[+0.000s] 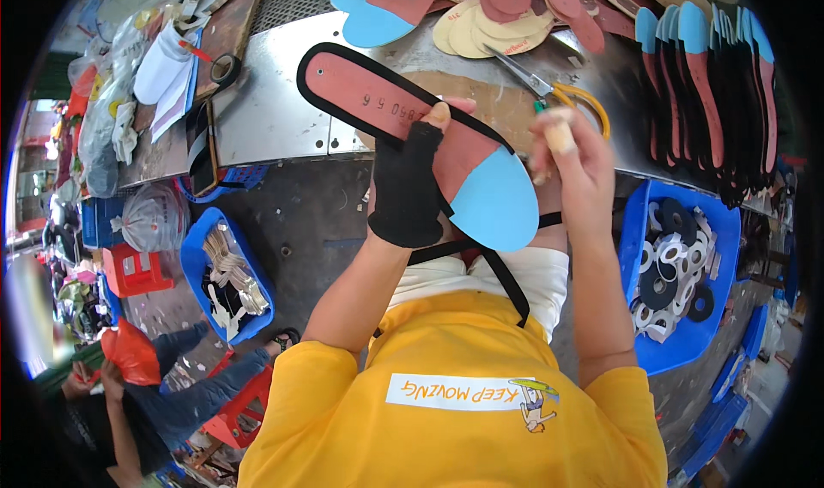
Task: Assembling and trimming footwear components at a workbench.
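My left hand (408,187), in a black fingerless glove, grips a shoe insole (468,166) by its middle, thumb on top. The insole is pink with a light-blue end, and black edging runs around much of its rim. A loose black strip (506,284) hangs from near the blue end across my lap. Close to the insole's right side, my right hand (582,149) is raised with its fingers curled together and pale wrapping on a digit. Whatever it may pinch is hidden. Just beyond that hand lie scissors (592,102) with yellow handles on the metal worktop (275,119).
More insoles (395,20) are heaped at the back, and edged ones (704,84) stand in a row at right. A blue bin (725,299) holds tape rolls; another blue basket (190,256) is at left. A black tape roll (225,72) lies far left. Another person (129,419) sits lower left.
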`<state>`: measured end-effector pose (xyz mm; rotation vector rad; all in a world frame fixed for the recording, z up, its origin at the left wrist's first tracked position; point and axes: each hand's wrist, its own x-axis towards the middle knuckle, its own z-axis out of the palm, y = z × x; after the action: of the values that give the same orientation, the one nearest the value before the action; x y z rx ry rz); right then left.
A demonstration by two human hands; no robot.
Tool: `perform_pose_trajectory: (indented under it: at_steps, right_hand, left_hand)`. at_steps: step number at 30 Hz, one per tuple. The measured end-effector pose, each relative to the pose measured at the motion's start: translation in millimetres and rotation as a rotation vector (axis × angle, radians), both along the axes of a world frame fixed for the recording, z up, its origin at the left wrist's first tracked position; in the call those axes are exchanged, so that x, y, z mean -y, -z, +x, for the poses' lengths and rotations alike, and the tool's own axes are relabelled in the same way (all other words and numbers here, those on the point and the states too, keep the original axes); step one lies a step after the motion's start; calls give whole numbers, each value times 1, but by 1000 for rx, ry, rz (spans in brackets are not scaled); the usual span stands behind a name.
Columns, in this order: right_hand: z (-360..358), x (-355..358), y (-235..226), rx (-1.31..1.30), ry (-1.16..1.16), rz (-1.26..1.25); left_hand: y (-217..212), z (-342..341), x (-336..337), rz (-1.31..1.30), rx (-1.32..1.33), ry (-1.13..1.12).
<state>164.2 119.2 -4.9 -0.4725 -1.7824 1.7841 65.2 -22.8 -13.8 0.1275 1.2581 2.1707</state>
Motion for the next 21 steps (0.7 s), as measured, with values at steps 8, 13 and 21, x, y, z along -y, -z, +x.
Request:
perform_pose_trajectory:
  at_steps: [8,13,21]
  right_hand:
    - [-17,-4,3,273,-381,66]
    - [-26,-17,14,234,-308,205]
    - [-23,-5,1,153,-85,513]
  left_hand:
    - [-8,0,-6,-67,-240,24]
    - [-1,-9,-18,-223,-411,64]
    - [3,-5,-17,-357,-662,-22]
